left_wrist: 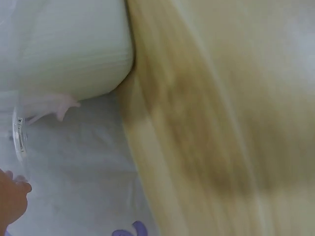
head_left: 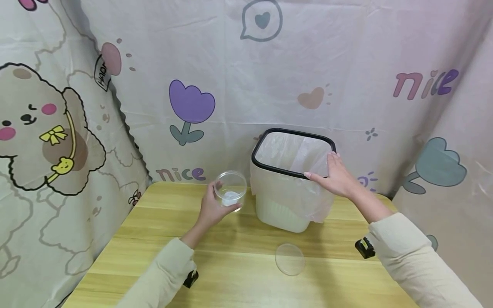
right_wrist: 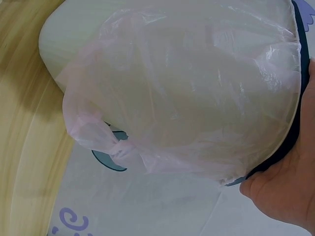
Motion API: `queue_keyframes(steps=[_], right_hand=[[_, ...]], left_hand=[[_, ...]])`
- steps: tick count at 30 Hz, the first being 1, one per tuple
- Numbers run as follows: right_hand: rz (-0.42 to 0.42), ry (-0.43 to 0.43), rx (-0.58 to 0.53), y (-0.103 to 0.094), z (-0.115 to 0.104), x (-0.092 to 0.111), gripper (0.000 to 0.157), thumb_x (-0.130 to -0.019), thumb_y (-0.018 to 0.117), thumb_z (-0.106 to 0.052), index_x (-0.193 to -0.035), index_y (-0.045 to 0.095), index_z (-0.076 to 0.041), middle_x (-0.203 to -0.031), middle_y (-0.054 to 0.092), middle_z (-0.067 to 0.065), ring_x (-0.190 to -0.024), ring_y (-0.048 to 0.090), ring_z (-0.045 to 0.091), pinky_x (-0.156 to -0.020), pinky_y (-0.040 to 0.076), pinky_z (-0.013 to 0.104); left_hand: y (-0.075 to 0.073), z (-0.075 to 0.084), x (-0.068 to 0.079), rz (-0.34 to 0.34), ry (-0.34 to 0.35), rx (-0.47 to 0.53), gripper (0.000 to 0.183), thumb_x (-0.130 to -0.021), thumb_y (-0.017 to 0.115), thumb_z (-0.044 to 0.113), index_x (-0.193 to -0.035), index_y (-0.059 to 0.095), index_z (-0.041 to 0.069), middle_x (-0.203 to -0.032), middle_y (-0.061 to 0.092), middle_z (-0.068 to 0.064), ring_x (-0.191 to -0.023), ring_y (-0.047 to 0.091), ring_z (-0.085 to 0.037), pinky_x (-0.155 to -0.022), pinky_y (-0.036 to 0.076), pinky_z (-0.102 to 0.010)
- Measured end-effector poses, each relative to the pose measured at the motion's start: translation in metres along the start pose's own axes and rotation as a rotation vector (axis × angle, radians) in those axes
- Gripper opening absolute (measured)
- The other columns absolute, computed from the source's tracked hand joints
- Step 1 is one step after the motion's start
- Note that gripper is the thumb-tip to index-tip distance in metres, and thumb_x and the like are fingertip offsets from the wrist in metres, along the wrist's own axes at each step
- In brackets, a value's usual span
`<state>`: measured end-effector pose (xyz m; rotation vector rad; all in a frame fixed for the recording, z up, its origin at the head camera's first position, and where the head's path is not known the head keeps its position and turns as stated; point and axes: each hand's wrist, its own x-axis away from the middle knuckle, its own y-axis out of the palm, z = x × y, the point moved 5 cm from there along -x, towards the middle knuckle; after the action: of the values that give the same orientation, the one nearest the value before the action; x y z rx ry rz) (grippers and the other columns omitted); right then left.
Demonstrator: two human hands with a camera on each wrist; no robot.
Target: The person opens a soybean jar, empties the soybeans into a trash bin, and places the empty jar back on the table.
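Note:
In the head view my left hand [head_left: 213,207] holds a clear round plastic tub [head_left: 238,179], left of the bin and above the table. A whitish patch shows in the tub; whether it is a label or contents is unclear. The left wrist view catches the tub's edge [left_wrist: 19,135] and part of the hand [left_wrist: 12,201]. My right hand [head_left: 339,175] rests on the front right corner of the bin's black rim [head_left: 285,171], fingers straight and thumb spread. The pale bin [head_left: 281,216] stands upright, lined with a thin pinkish plastic bag [right_wrist: 187,98] folded over its outside.
A clear round lid [head_left: 290,259] lies flat on the wooden table [head_left: 231,278], in front of the bin. Behind the table hangs a printed cloth [head_left: 231,85], close to the bin's back. Another cloth side [head_left: 69,205] hangs at the left.

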<state>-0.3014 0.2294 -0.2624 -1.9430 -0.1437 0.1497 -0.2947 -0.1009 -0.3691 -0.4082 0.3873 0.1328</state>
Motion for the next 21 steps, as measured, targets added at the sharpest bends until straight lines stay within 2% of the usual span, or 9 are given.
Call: queue_keyframes(steps=[8,17,21], right_hand=[[-0.004,0.003,0.0,0.0,0.0,-0.001,0.108,-0.086,0.042,-0.065,-0.141,-0.008,0.014,-0.149,-0.012,0.032,-0.139,-0.01,0.046,-0.114,0.003,0.059],[-0.003,-0.005,-0.001,0.0,-0.001,0.0,0.108,-0.086,0.042,-0.065,-0.141,-0.007,0.014,-0.149,-0.013,0.032,-0.139,-0.011,0.045,-0.114,0.003,0.059],[0.0,-0.008,-0.003,0.0,-0.001,0.0,0.108,-0.087,0.043,-0.064,-0.141,-0.007,0.015,-0.149,-0.012,0.032,-0.139,-0.01,0.045,-0.114,0.003,0.059]], left_hand=[[0.016,-0.012,0.028,-0.058,0.013,0.01,0.095,-0.055,0.089,0.02,-0.131,0.037,-0.002,-0.134,0.049,-0.021,-0.125,0.045,-0.041,-0.104,0.039,-0.051],[0.035,-0.028,0.057,-0.127,-0.029,0.039,0.095,-0.054,0.089,0.022,-0.131,0.038,-0.002,-0.134,0.048,-0.021,-0.124,0.046,-0.039,-0.104,0.038,-0.052],[0.042,-0.033,0.067,-0.167,-0.027,0.037,0.095,-0.054,0.089,0.024,-0.13,0.038,-0.001,-0.132,0.049,-0.021,-0.122,0.047,-0.039,-0.103,0.039,-0.053]])
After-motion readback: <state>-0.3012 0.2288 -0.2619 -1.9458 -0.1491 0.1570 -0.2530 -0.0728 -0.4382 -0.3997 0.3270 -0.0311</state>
